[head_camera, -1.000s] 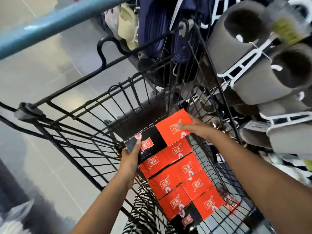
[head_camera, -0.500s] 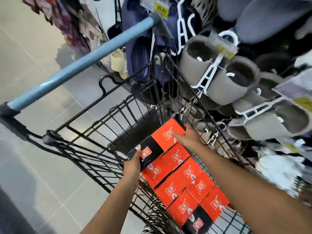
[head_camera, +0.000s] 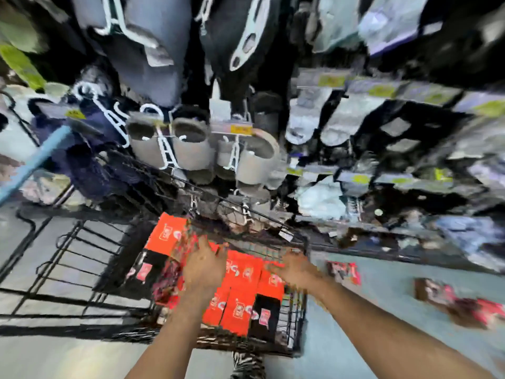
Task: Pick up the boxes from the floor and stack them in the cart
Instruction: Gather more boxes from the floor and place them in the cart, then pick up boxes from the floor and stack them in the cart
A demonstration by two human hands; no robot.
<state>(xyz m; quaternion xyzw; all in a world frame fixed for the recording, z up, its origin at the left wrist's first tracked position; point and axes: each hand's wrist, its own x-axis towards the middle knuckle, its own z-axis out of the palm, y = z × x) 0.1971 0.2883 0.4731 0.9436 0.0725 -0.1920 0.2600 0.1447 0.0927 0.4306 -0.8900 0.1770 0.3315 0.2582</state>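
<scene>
Left hand (head_camera: 203, 265): fingers spread, empty, over carted boxes (head_camera: 240, 285).
Right hand (head_camera: 296, 269): blurred, grip cannot be told.
Next: reach floor boxes (head_camera: 343, 272); stack flush.

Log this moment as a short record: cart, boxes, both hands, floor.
cart: black wire, beside a shelf display
orange and black boxes: packed in rows inside the cart
left hand: over the packed boxes, fingers spread, holding nothing
right hand: at the cart's right edge, grip too blurred to tell
loose boxes: on the floor, right of the cart
grey slippers: hanging behind the cart
</scene>
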